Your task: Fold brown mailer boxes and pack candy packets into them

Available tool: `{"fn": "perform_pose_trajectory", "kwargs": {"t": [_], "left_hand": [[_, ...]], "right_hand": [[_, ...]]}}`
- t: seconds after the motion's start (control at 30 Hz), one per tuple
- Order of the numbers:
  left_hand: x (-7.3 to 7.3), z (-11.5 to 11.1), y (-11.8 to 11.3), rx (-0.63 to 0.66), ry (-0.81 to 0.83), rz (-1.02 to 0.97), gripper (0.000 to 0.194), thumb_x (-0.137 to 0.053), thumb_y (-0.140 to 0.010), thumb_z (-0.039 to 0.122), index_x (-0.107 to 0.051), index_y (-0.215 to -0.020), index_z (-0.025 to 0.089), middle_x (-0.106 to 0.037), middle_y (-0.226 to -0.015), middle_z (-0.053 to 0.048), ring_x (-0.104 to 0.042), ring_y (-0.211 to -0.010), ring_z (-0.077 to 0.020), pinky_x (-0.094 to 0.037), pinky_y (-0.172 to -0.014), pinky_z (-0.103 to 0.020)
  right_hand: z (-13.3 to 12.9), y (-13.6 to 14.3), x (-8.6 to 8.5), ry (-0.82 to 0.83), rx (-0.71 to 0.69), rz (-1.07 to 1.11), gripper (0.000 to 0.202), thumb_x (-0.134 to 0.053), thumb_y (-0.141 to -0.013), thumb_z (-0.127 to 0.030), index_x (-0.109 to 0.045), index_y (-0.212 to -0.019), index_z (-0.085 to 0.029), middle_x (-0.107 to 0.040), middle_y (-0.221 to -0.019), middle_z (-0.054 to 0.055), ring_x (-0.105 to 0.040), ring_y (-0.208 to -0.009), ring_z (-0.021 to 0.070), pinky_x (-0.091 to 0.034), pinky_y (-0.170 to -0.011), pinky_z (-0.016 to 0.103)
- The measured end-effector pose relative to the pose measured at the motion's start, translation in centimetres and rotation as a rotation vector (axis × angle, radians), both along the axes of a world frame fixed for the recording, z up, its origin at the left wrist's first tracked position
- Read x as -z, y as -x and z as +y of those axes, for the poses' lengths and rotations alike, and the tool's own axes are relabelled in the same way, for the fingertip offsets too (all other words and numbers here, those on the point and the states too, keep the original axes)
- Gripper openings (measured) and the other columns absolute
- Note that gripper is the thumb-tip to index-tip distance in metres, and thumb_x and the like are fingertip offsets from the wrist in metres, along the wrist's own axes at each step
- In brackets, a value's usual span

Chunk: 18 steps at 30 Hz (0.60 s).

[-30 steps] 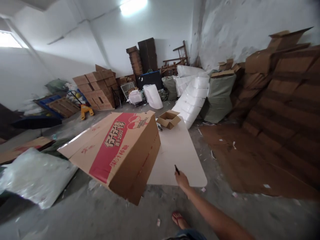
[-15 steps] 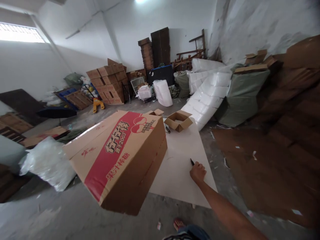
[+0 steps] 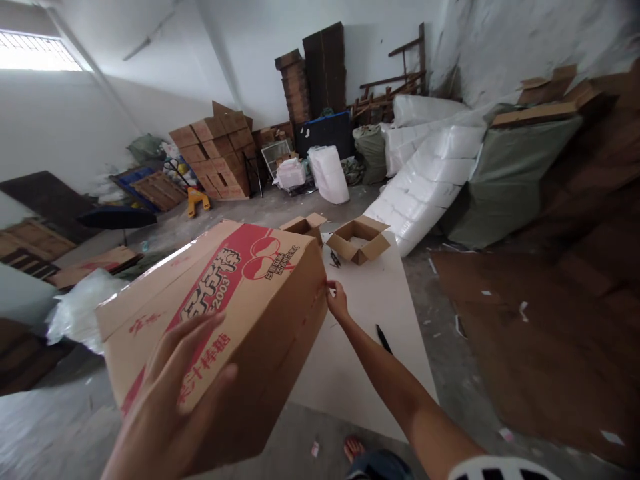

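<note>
A large cardboard box (image 3: 215, 267) with a red printed band stands on a white tabletop (image 3: 357, 373), overhanging its left side. My left hand (image 3: 173, 393), slightly blurred, is over the near edge of the box with its fingers spread and holding nothing. At the box's right side, my right hand (image 3: 337, 300) has its fingers curled at the edge; the grip itself is partly hidden. A slim black pen-like tool (image 3: 384, 339) lies loose on the tabletop beside my right forearm.
Two smaller boxes with flaps up, one in the middle (image 3: 359, 239) and one behind the large box (image 3: 305, 227), stand at the table's far end. A small dark object (image 3: 335, 259) lies near them. White wrapped packs (image 3: 425, 187) lean behind; flat brown cardboard (image 3: 500, 320) covers the floor at right.
My right hand has let go of the black tool, leaving it on the table, and moved left to the box. My left hand has come into view over the box.
</note>
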<state>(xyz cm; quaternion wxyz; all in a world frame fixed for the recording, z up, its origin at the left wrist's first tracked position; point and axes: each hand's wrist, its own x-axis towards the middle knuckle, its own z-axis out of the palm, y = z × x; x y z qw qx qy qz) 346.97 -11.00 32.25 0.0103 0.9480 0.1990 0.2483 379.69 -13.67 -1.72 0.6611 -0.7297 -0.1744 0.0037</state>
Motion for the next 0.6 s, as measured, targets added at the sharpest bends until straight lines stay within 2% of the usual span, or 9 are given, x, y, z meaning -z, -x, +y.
{"fn": "perform_pose_trajectory", "kwargs": {"t": [0.13,0.23,0.37,0.47,0.6], "left_hand": [[4.1,4.7,-3.3,-0.115,0.047,0.171,0.056,-0.042,-0.085,0.057,-0.042,-0.132,0.028,-0.047,-0.136,-0.009,-0.042,-0.128,-0.0327,-0.035,-0.103,-0.058],[6.2,6.5,-3.8,-0.174,0.097,0.248,0.055,-0.038,-0.088,0.058,-0.039,-0.134,0.028,-0.043,-0.138,-0.008,-0.038,-0.130,-0.0296,-0.031,-0.107,-0.055],[6.4,6.3,-3.7,-0.203,0.115,0.265,0.056,-0.037,-0.087,0.060,-0.035,-0.135,0.032,-0.041,-0.138,-0.005,-0.036,-0.131,-0.0276,-0.029,-0.108,-0.054],[6.1,5.9,-3.8,-0.225,0.153,0.283,0.056,-0.037,-0.086,0.062,-0.034,-0.135,0.034,-0.039,-0.139,-0.004,-0.036,-0.131,-0.0274,-0.028,-0.108,-0.054],[6.2,6.3,-3.7,-0.224,0.171,0.275,0.056,-0.040,-0.086,0.061,-0.032,-0.135,0.036,-0.038,-0.141,-0.003,-0.034,-0.133,-0.0267,-0.026,-0.110,-0.053]], "right_hand": [[-0.3,-1.9,0.0,-0.008,-0.020,-0.008,0.030,-0.044,-0.067,-0.022,-0.060,-0.092,-0.019,-0.062,-0.096,0.006,-0.051,-0.091,0.0201,-0.041,-0.084,0.034],[-0.3,-3.4,-0.3,-0.007,-0.053,0.002,0.027,-0.044,-0.061,-0.022,-0.061,-0.082,-0.019,-0.059,-0.086,0.004,-0.047,-0.085,0.0198,-0.039,-0.078,0.031],[-0.1,-4.1,-0.6,-0.035,-0.120,0.055,0.016,-0.045,-0.060,-0.025,-0.054,-0.071,-0.020,-0.055,-0.076,0.001,-0.046,-0.077,0.0170,-0.037,-0.070,0.027],[-0.3,-4.0,-0.7,-0.072,-0.171,0.109,0.012,-0.044,-0.062,-0.028,-0.049,-0.069,-0.021,-0.052,-0.070,-0.002,-0.046,-0.069,0.0146,-0.036,-0.065,0.025],[-1.1,-3.8,-0.8,-0.110,-0.228,0.151,0.013,-0.048,-0.065,-0.032,-0.049,-0.070,-0.021,-0.054,-0.071,-0.003,-0.047,-0.067,0.0137,-0.038,-0.064,0.024]]}}
